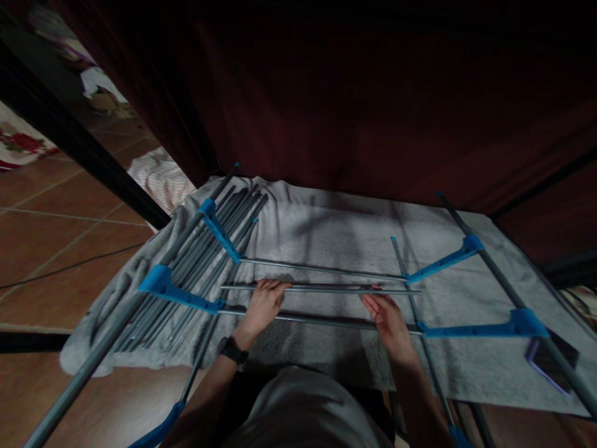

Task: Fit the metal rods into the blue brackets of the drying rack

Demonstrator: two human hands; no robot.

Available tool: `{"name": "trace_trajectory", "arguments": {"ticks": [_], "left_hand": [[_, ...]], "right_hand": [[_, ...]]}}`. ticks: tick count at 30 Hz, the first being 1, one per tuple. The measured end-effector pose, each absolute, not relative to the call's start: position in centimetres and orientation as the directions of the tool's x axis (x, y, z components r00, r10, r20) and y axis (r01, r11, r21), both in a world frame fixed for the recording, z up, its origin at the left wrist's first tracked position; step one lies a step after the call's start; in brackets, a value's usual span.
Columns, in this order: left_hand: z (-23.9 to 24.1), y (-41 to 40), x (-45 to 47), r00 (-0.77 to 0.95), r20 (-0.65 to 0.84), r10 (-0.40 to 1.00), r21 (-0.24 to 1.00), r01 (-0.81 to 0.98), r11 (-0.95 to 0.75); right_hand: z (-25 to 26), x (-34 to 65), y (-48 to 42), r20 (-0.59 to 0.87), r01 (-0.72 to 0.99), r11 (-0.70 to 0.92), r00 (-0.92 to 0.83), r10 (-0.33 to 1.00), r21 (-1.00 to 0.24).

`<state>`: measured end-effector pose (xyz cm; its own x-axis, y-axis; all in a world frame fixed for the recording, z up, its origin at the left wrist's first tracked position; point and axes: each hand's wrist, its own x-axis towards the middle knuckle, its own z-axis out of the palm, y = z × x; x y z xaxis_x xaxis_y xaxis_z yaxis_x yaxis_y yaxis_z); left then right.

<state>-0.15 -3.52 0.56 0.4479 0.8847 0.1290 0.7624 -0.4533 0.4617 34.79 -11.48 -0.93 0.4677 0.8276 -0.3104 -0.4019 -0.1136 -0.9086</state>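
Observation:
A thin grey metal tube (326,289) lies crosswise in front of me, level with the frame's crossbars; it may be two tubes side by side. My left hand (265,303), with a dark watch at the wrist, is closed over its left part. Near its right end my right hand (386,316) holds it lightly between thumb and fingers. One crossbar (321,270) runs beyond the tube, another crossbar (321,321) on the near side. Both join blue plastic brackets, such as the left bracket (180,295) and the right bracket (471,330), clipped to thicker side poles.
Several loose grey tubes (200,264) lie bundled on the left of the grey blanket (326,227). A phone (553,361) rests beside the right pole (501,280). Dark red curtains (349,112) hang behind. Tiled floor (56,230) with a cable shows at left.

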Motion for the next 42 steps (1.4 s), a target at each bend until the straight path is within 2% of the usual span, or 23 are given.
{"name": "trace_trajectory", "arguments": {"ticks": [6, 17, 24, 33, 37, 42], "left_hand": [[0.2, -3.5, -0.2, 0.463, 0.083, 0.882, 0.465, 0.765, -0.446], [-0.4, -3.3, -1.3, 0.448, 0.075, 0.891, 0.513, 0.749, -0.420], [-0.5, -3.2, -1.7, 0.408, 0.121, 0.905, 0.467, 0.781, -0.415], [-0.7, -2.9, -2.7, 0.296, 0.142, 0.945, 0.442, 0.835, -0.328], [-0.6, -2.9, -2.9, 0.284, 0.158, 0.946, 0.409, 0.853, -0.324], [-0.1, -3.1, -2.6, 0.276, 0.146, 0.950, 0.339, 0.888, -0.310]], "right_hand": [[-1.4, 35.5, -11.1, -0.401, -0.506, -0.118, 0.498, 0.769, -0.854], [-2.1, 36.1, -11.1, -0.416, -0.546, -0.074, 0.536, 0.734, -0.834], [-2.5, 36.4, -11.2, -0.390, -0.533, -0.050, 0.547, 0.741, -0.845], [-3.6, 37.0, -11.1, -0.407, -0.535, -0.065, 0.552, 0.727, -0.842], [-3.7, 37.2, -11.0, -0.450, -0.565, -0.089, 0.541, 0.711, -0.820], [-3.6, 37.0, -11.1, -0.425, -0.552, -0.079, 0.535, 0.730, -0.830]]}}
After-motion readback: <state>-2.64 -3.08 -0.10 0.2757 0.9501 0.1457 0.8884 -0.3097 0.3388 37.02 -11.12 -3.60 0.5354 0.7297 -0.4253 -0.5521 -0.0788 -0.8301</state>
